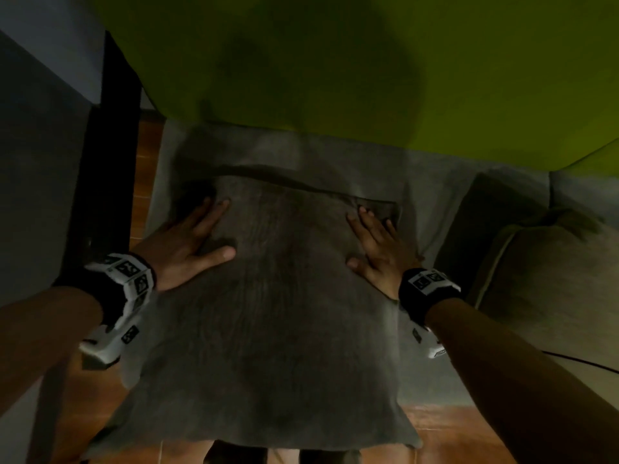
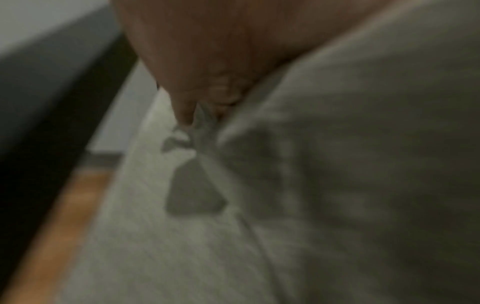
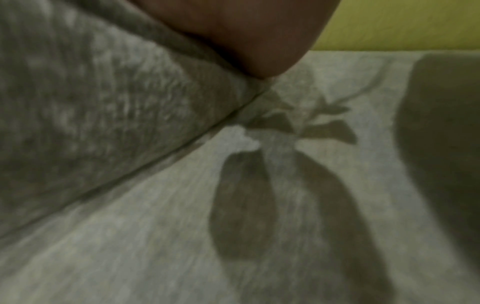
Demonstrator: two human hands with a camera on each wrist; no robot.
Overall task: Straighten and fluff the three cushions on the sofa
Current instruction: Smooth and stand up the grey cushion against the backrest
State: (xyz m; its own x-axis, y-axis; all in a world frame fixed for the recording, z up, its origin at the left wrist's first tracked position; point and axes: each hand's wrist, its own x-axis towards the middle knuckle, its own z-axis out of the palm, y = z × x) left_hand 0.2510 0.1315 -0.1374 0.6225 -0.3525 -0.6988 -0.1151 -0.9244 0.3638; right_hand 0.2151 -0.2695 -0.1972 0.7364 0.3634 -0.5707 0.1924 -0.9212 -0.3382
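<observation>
Grey ribbed cushion (image 1: pixel 278 296) lies flat on the sofa (image 1: pixel 432 202) seat, soft and square. Left hand (image 1: pixel 187 249) and right hand (image 1: pixel 378 249) press its far corners, fingers (image 1: pixel 214 212) straight and spread. Second cushion (image 1: pixel 549 279) leans at right, below the green wall (image 1: pixel 368 61).

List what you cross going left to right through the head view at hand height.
Dark door frame → left hand → grey cushion, pressed flat under both hands → right hand → second cushion, leaning upright at the far right of the sofa seat.
</observation>
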